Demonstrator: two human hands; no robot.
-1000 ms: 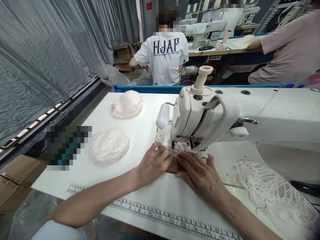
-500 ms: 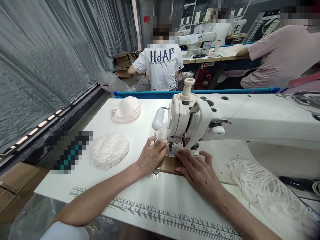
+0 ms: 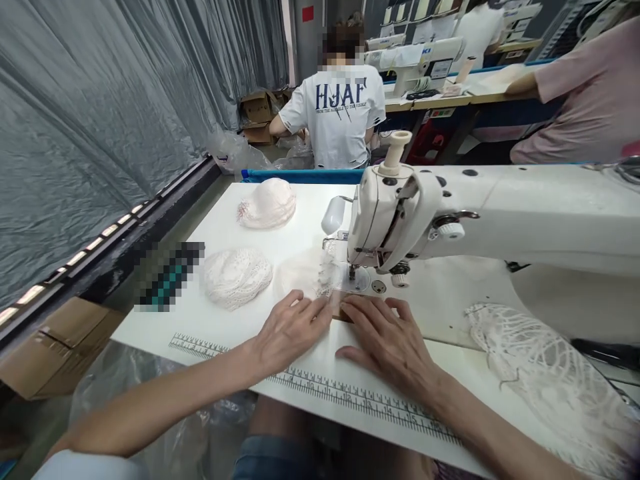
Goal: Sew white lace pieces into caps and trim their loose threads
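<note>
A white lace-edged fabric piece [image 3: 300,270] lies on the table, left of the needle area of the white sewing machine [image 3: 367,220]. My left hand [image 3: 293,333] has its fingers drawn together on the piece's near edge, with the fingertips partly hidden. Flat on the bed in front of the presser foot [image 3: 352,272] rests my right hand [image 3: 393,340], its fingers stretched and thumb apart, holding nothing visible. Its fingertips touch a brown strip [image 3: 340,308]. No cloth shows under the presser foot.
Two piles, a pale pink one [image 3: 270,203] and a white lace one [image 3: 237,277], sit on the left of the table. More lace [image 3: 530,373] lies at right. A printed ruler [image 3: 320,387] runs along the front. A person in a white shirt [image 3: 340,117] sits ahead.
The lace piece has come out from under the presser foot to the left. Both hands have drawn slightly back from the needle. The camera view has shifted.
</note>
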